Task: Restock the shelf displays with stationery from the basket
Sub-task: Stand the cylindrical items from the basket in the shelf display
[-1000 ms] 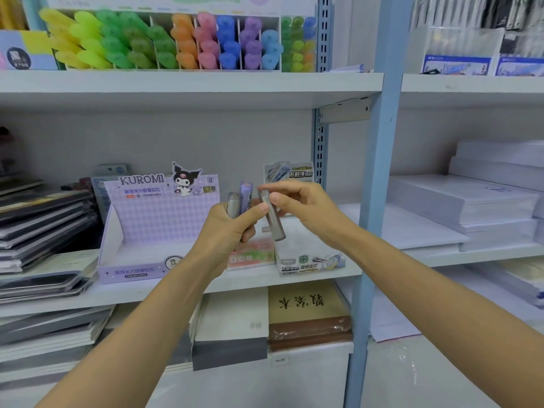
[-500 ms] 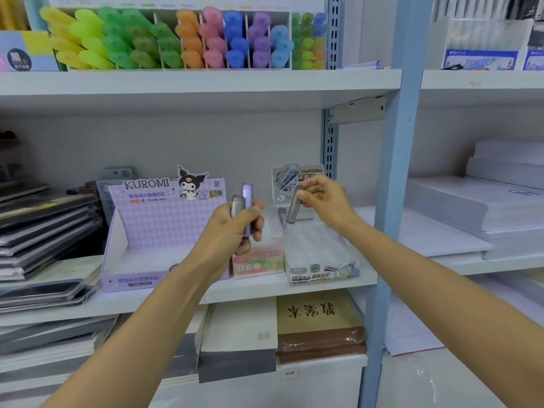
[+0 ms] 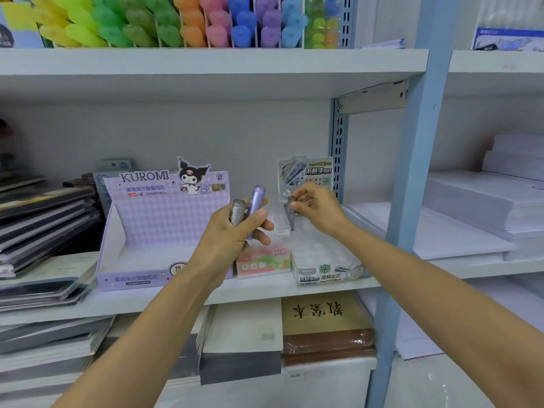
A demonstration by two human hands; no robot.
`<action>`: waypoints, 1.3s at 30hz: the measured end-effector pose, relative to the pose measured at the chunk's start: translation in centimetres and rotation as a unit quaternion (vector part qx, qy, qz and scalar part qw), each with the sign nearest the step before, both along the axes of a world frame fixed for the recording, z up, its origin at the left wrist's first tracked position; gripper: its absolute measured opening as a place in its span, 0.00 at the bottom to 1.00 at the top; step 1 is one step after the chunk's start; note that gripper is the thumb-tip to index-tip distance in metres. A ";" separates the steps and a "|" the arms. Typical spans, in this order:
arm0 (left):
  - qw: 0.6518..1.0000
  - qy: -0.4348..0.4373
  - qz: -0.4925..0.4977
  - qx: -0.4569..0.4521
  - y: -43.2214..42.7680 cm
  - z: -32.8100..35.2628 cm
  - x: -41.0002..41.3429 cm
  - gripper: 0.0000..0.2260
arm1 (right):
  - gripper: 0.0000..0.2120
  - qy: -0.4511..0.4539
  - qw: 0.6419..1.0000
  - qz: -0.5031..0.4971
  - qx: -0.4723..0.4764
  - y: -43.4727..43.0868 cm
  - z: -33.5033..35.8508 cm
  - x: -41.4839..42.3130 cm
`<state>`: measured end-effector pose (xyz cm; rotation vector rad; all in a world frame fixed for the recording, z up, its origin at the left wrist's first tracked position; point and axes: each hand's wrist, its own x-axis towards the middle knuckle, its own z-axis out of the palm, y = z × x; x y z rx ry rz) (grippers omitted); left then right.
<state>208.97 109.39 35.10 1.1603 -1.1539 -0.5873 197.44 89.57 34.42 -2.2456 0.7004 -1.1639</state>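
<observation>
- In left hand (image 3: 235,234), at 3 o'clock of Kuromi box (image 3: 153,231): grey tube (image 3: 238,212) and purple tube (image 3: 255,206), fingers curled round both.
- In right hand (image 3: 319,210), pinched near its top: third tube (image 3: 291,216), upright over white tray (image 3: 323,257), toward its 12 o'clock edge.
- Probably light, stiff, slick plastic; best pinched near the top.

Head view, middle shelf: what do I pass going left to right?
Stack of dark folders → Kuromi display box → pink Fruit Soda box → white lead-refill display → blue upright → stacks of white paper. Left out, overlapping the boxes: left hand gripping two tubes, right hand pinching a grey tube.
</observation>
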 end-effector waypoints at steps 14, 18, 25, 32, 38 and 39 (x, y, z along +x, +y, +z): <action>1.000 0.001 0.012 0.012 0.2 -0.1 0.3 0.11 | 0.10 0.023 1.000 -0.002 -0.011 -0.6 -0.8 0.4; 0.999 -0.002 0.032 0.011 0.4 0.0 0.1 0.11 | 0.05 0.072 0.996 -0.023 -0.054 -0.4 -1.0 0.1; 0.998 -0.025 0.051 0.016 1.1 0.4 -0.9 0.11 | 0.12 -0.120 0.971 0.161 0.126 4.0 2.6 -2.5; 1.000 -0.019 0.022 -0.003 1.6 0.9 -3.1 0.05 | 0.11 -0.132 0.934 0.298 0.146 8.9 2.7 -3.9; 0.999 -0.012 0.028 0.042 2.3 1.4 -3.4 0.11 | 0.11 -0.164 0.935 0.272 0.156 8.6 3.9 -5.2; 0.999 -0.005 0.028 0.042 2.3 1.4 -3.4 0.11 | 0.12 -0.165 0.932 0.278 0.161 8.5 4.1 -5.4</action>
